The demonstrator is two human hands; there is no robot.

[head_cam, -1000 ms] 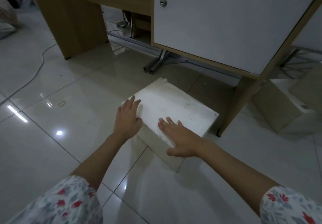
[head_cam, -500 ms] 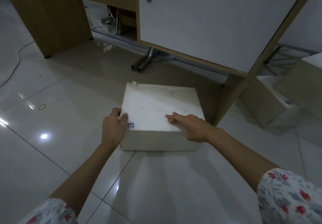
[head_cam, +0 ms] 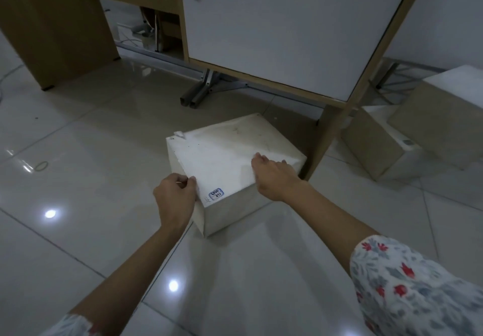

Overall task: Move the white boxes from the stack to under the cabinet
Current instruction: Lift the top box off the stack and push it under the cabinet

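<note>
A white foam box (head_cam: 230, 158) lies on the tiled floor in front of the cabinet (head_cam: 287, 27), one near corner pointing at me, with a small blue label by that corner. Its far edge reaches the shadow below the cabinet's white door. My left hand (head_cam: 176, 195) grips the box's near left edge, fingers curled over the top. My right hand (head_cam: 274, 176) presses on the top near the right edge, fingers bent over it. More white boxes (head_cam: 428, 126) stand stacked at the right, beyond the cabinet's wooden leg.
The cabinet's wooden side panel (head_cam: 329, 137) stands right beside the box. A metal frame foot (head_cam: 198, 92) lies on the floor under the cabinet. A wooden desk panel (head_cam: 52, 27) stands at the left. A rubber band (head_cam: 41, 165) lies on the tiles.
The box has turned on the floor from square to me to corner-first, and shifted toward the cabinet's leg. Both hands went from resting flat on top to gripping its edges.
</note>
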